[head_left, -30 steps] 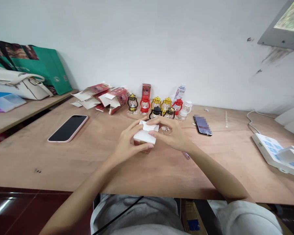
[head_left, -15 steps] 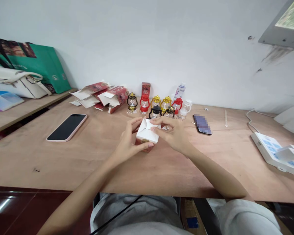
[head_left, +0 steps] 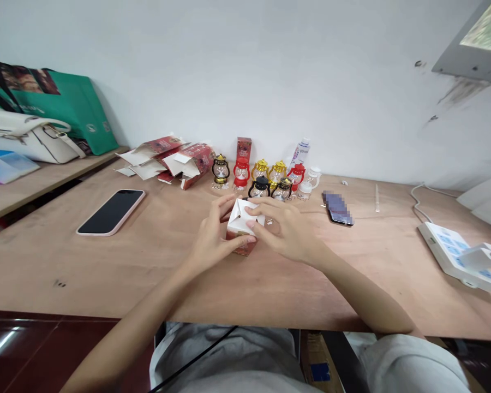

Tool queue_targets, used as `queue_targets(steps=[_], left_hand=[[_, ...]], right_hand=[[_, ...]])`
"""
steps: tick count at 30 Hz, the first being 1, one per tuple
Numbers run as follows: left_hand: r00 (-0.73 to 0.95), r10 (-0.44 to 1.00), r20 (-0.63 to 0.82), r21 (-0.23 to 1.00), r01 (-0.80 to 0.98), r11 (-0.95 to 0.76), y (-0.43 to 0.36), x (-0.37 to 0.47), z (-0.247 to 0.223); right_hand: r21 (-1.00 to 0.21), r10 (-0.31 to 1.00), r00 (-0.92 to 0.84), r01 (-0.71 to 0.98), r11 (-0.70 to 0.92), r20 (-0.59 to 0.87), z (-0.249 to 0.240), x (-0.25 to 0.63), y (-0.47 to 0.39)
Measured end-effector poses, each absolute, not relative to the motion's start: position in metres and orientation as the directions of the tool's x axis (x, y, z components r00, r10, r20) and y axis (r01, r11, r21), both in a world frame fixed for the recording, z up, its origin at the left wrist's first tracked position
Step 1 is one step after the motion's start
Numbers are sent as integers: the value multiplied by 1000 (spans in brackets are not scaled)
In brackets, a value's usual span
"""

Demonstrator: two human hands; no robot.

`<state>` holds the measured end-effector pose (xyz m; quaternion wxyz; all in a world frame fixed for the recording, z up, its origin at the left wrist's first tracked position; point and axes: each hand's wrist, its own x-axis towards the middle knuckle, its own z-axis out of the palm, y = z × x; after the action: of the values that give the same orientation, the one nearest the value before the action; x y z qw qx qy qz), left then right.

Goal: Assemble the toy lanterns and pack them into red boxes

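Watching from far off through the head camera, I see both bare hands at one small box (head_left: 240, 246) in the middle of the table (head_left: 147, 284). The left hand (head_left: 208, 234) is holding the small box, with its thumb along the front and its fingers around the far side. The right hand (head_left: 297, 232) is narrow, with its thumb and a finger close together on the white flaps (head_left: 236, 222) at the top. I cannot tell if it is pinching a flap or just pushing on it. The white flaps lie folded in across the top, so I cannot see what is inside. I also cannot tell if the bottom sits flat on the wood.

Just behind the hands is a bunch of little lanterns (head_left: 277, 174), some gold, some red, some black and some white. A tall red box (head_left: 244, 148) stands behind them, and a bottle (head_left: 301, 152) is near its right. To the left of the lanterns, some open boxes (head_left: 194, 162) lie in a messy pile. A pink phone (head_left: 112, 213) is over on the left, and a dark phone (head_left: 337, 208) is on the right.
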<state>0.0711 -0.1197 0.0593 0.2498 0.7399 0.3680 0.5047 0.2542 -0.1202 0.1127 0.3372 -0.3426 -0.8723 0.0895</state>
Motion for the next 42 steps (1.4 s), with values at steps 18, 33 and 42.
queue_targets(steps=[18,33,42], left_hand=[[189,877,442,840,257,-479,-114,68,55],[250,859,447,784,352,-511,-115,67,59],[290,836,466,729,410,-548,-114,66,59]], right_hand=[[-168,559,-688,551,817,464,94,256,-101],[-221,620,-746,580,784,242,108,261,-112],[-332,672,-706,592,734,224,112,263,-107]])
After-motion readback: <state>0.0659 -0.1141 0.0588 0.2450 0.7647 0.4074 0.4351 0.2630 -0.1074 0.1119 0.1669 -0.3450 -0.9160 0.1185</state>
